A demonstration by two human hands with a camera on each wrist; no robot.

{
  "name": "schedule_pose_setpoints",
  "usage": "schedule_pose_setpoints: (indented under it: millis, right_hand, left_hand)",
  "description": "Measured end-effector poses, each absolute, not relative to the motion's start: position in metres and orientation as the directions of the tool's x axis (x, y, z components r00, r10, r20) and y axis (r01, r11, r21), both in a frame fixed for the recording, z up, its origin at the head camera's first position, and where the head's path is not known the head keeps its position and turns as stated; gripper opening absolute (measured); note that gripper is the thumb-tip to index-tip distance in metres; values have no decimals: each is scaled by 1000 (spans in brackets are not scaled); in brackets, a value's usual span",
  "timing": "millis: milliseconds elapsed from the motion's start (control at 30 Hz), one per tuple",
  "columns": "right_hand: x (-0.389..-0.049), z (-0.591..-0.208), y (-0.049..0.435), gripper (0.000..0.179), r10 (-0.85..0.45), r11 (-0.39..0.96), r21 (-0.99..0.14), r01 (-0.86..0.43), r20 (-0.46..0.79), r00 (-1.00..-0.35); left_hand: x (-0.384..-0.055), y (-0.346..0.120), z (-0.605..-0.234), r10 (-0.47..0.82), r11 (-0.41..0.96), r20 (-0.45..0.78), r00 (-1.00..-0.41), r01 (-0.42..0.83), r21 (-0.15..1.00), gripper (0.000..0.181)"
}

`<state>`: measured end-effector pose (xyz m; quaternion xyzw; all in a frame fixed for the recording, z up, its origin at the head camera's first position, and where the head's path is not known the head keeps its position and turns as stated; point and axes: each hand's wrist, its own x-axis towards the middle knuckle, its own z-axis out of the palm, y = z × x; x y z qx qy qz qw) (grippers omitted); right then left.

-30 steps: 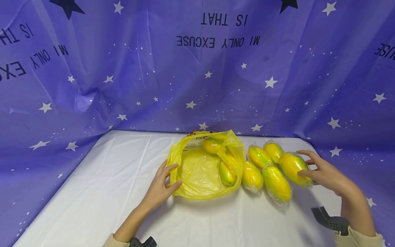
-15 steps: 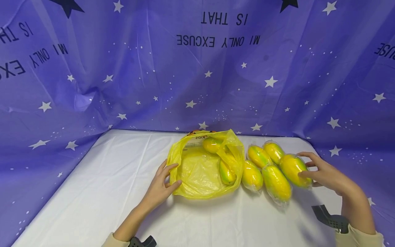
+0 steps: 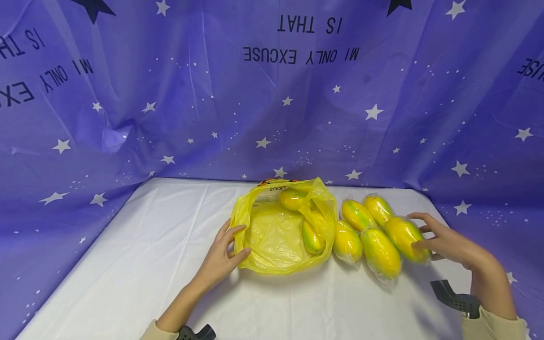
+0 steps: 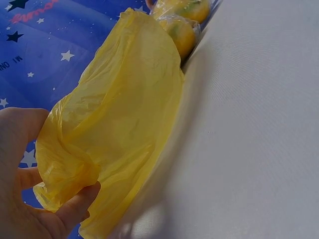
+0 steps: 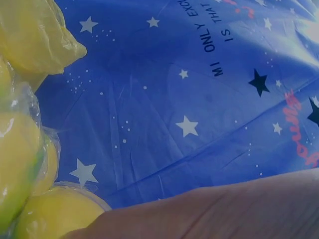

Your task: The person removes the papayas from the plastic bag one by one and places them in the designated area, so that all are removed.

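A yellow plastic bag (image 3: 276, 264) lies with its mouth toward me, two mangoes (image 3: 313, 238) visible inside. At its left rim my left hand (image 3: 221, 252) pinches the plastic; in the left wrist view, thumb and fingers hold the bunched edge of the bag (image 4: 114, 109). Right of the bag, several yellow-green mangoes (image 3: 381, 252) in clear wrap lie in a cluster. Around the rightmost mango (image 3: 405, 236) my right hand (image 3: 446, 241) curls its thumb and fingers. Its far fingers are partly hidden. The right wrist view shows part of this hand (image 5: 199, 214) beside wrapped mangoes (image 5: 60, 214).
The white-covered table (image 3: 140, 264) extends left and in front of the bag. Behind it hangs a purple-blue cloth (image 3: 212, 94) printed with stars and letters. Dark straps (image 3: 459, 302) sit on both wrists.
The rightmost mango and my right hand have shifted slightly toward me. My left hand and the bag have stayed in place.
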<state>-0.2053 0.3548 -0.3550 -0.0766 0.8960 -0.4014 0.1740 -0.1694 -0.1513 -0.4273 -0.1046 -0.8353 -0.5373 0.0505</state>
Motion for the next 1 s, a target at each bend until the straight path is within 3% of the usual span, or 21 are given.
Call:
schedule_pose_setpoints:
  millis: [500, 833, 1000]
  right_hand:
    - [-209, -357, 360, 77, -279, 680, -730, 70, -346, -896]
    - [-215, -363, 358, 74, -231, 709, -695, 116, -385, -894]
    - [-218, -368, 356, 74, -212, 731, -670, 132, -407, -889]
  left_hand:
    - [-177, -156, -443, 130, 391, 209, -969, 244, 887, 57]
    - [-161, -147, -410, 128, 398, 191, -973, 227, 889, 55]
    - [-171, -152, -430, 133, 404, 202, -970, 239, 883, 55]
